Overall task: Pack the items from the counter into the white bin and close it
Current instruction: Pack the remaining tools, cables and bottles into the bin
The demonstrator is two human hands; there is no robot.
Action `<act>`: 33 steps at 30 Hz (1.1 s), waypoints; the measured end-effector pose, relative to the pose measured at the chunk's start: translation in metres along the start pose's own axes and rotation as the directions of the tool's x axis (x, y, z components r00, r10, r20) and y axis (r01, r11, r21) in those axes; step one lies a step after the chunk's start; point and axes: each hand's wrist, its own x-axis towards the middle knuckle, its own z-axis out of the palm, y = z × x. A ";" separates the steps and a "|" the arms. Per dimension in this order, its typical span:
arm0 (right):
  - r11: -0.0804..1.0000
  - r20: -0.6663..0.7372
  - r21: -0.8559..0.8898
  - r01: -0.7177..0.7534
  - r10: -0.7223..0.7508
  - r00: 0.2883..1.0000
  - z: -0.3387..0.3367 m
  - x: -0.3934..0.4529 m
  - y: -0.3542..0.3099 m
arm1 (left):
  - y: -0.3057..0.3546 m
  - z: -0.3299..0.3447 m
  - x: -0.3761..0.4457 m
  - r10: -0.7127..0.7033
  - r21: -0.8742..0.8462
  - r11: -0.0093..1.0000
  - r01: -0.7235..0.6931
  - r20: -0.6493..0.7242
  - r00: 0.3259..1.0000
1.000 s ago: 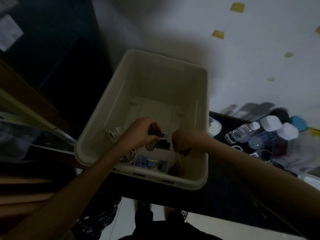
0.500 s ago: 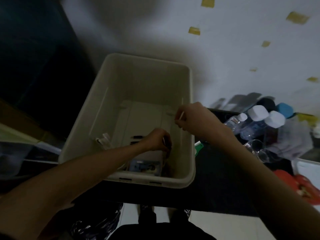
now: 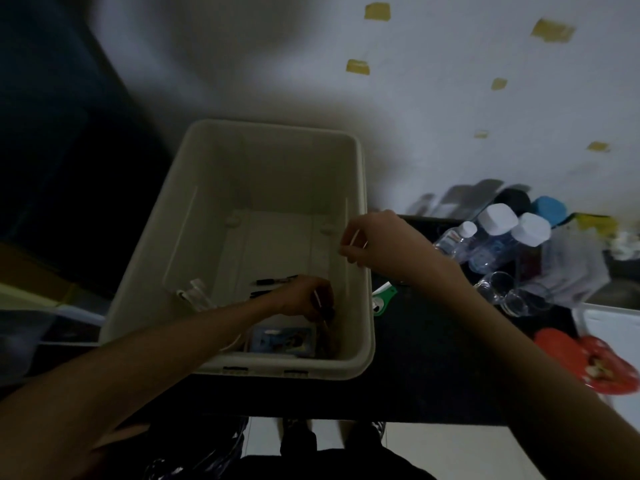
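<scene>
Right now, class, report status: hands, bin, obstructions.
Left hand low inside open white plastic bin, gripping small items. Right hand pinching thin white stick over rim. No lid on.

Matt white plastic bin (image 3: 360,209), clear glossy plastic bottles (image 3: 485,247), dark matt counter (image 3: 433,358)

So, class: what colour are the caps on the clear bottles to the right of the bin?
White, on the bottle caps, seen clearly in the head view.

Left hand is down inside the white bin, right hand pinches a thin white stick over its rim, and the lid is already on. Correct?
Not quite: in the head view the white bin is open, with no lid on it. The left hand and right hand with the thin white stick are as described.
</scene>
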 end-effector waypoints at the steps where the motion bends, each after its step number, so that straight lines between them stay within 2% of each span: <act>1: 1.000 0.003 0.000 -0.003 0.003 1.000 0.000 0.001 0.001 | -0.003 -0.001 -0.001 -0.012 -0.023 1.000 0.012 0.014 1.000; 13: 1.000 0.001 0.010 0.013 -0.013 1.000 -0.008 -0.001 0.003 | -0.011 -0.006 -0.004 -0.115 -0.031 0.993 0.117 0.057 0.992; 18: 0.992 -0.059 0.122 0.031 -0.024 0.998 -0.018 -0.008 0.014 | 0.006 -0.015 -0.009 -0.156 0.001 0.988 0.156 0.013 0.988; 21: 0.974 -0.141 0.225 0.035 -0.003 0.990 -0.021 -0.017 0.036 | 0.034 -0.032 -0.024 -0.109 0.116 0.985 0.128 -0.151 0.982; 24: 0.956 -0.201 0.293 0.021 0.040 0.979 -0.012 -0.032 0.069 | 0.070 -0.041 -0.048 -0.035 0.052 0.997 0.056 -0.345 0.938; 27: 0.961 -0.133 0.273 -0.037 0.075 0.988 0.011 -0.046 0.106 | 0.115 -0.033 -0.071 0.017 0.011 1.000 -0.014 -0.542 0.840; 30: 0.962 -0.063 0.268 -0.057 0.076 0.995 0.040 -0.055 0.145 | 0.173 -0.009 -0.089 0.041 -0.036 0.996 -0.087 -0.664 0.747; 32: 0.965 -0.008 0.259 -0.033 0.037 0.999 0.059 -0.057 0.166 | 0.210 0.014 -0.090 0.057 -0.040 0.992 -0.116 -0.687 0.725; 33: 0.970 0.010 0.242 -0.009 0.006 1.000 0.068 -0.057 0.174 | 0.225 0.029 -0.085 0.058 -0.036 0.993 -0.110 -0.669 0.741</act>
